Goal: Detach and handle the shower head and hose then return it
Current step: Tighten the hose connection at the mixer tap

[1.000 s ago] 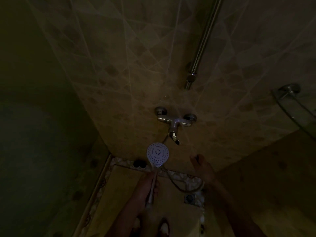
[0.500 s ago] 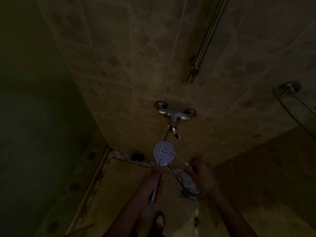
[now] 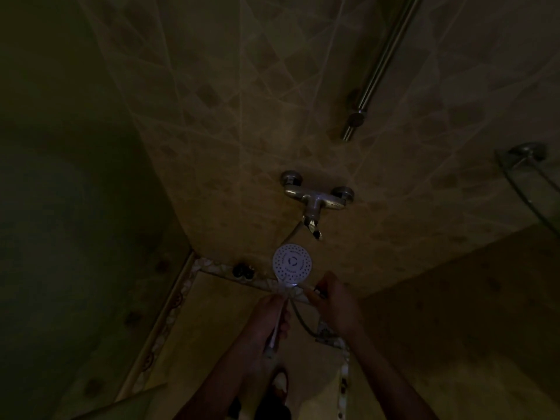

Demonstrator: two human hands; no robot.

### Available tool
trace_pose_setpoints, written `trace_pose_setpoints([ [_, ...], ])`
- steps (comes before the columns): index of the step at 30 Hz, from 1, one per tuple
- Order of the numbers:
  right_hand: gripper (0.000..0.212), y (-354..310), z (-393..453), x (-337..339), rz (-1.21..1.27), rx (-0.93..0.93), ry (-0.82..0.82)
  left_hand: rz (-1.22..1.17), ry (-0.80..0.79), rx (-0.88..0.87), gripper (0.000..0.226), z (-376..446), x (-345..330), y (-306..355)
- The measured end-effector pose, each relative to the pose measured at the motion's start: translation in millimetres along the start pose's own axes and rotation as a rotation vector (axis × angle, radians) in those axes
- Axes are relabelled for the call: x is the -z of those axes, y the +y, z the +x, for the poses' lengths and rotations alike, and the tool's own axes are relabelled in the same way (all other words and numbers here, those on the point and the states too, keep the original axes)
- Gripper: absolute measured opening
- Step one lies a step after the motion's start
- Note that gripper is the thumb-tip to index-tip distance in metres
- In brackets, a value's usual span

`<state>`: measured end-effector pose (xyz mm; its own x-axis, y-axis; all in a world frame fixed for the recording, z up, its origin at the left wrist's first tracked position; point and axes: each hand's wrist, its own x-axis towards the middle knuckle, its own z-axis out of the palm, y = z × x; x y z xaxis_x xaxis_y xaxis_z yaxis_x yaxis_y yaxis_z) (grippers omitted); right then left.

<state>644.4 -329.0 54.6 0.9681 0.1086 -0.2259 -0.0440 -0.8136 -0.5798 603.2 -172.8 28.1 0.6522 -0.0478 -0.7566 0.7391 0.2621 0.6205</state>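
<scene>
While my left hand (image 3: 266, 316) is gripping the head (image 3: 292, 262) by its handle, below the tap (image 3: 315, 201), my right hand (image 3: 333, 301) is closing in beside its neck, fingers curled; what they're pinching, I cannot tell. I'm judging handling underway.

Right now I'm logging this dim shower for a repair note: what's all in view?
shower head: one, white, held low centre, face toward camera
hose: one, dark, looping below the head
mixer tap: one, chrome, on tiled wall
rail: one, chrome, upper right wall
glass shelf: one, clear, right edge
dark items: count unclear, floor edge by wall
left hand: gripping the handle
right hand: fingers at the head's neck
</scene>
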Motion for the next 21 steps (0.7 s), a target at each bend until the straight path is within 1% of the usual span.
trace_pose_setpoints([
  [2, 0.034, -7, 2, -5, 0.000, 0.019, -0.006, 0.048, 0.030, 0.002, 0.031, 2, -1, 2],
  [5, 0.029, -16, 4, -11, -0.009, 0.065, 0.005, 0.051, 0.080, 0.002, 0.040, 4, -1, 3],
  [7, 0.028, -20, 8, -11, 0.005, 0.070, 0.025, 0.037, 0.055, 0.018, 0.038, 3, 1, 2],
  [9, 0.030, -22, 15, -10, -0.001, 0.038, 0.053, 0.021, 0.032, 0.033, 0.034, 0, 3, 4],
  [11, 0.031, -20, 24, -7, 0.015, 0.020, 0.081, 0.010, 0.030, 0.038, 0.033, 0, 5, 8],
  [15, 0.033, -13, 33, -5, 0.002, -0.026, 0.083, 0.020, 0.026, 0.032, 0.037, 3, 8, 16],
  [18, 0.030, -11, 32, -9, 0.014, -0.024, 0.118, 0.025, 0.032, 0.039, 0.038, 7, 17, 14],
  [21, 0.028, -15, 28, -15, 0.028, -0.022, 0.090, 0.035, 0.048, 0.053, 0.037, 10, 26, 15],
])
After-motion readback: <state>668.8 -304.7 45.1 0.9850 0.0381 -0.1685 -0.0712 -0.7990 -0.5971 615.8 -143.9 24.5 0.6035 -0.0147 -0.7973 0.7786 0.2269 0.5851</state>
